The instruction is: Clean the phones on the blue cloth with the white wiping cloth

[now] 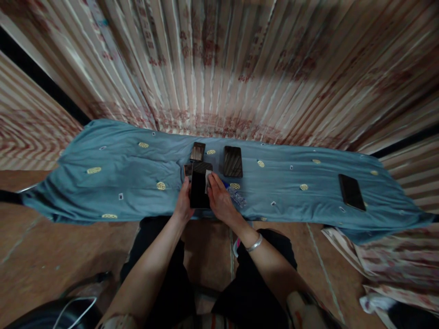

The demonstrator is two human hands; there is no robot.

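My left hand (185, 201) grips the left edge of a black, flat-screened device (199, 194), a tablet or large phone, held above the near side of the cloth-covered surface. Pinched in the fingers of my right hand (221, 196) is a small pale grey-white cloth (207, 179), pressed against the right part of the screen. Partly hidden behind the device lies a small dark item (188, 170). Just beyond is a small phone (198, 151). A black tablet (233, 161) lies to its right. Beside my right hand sits a crumpled clear plastic item (237, 196) with a blue part.
A blue sheet (137, 178) with yellow pineapple prints covers the long narrow surface. Another dark device (352, 192) lies near its right end. Pleated patterned curtains (219, 68) hang behind. Black poles stand at both sides, and a round black object (51, 315) is at lower left.
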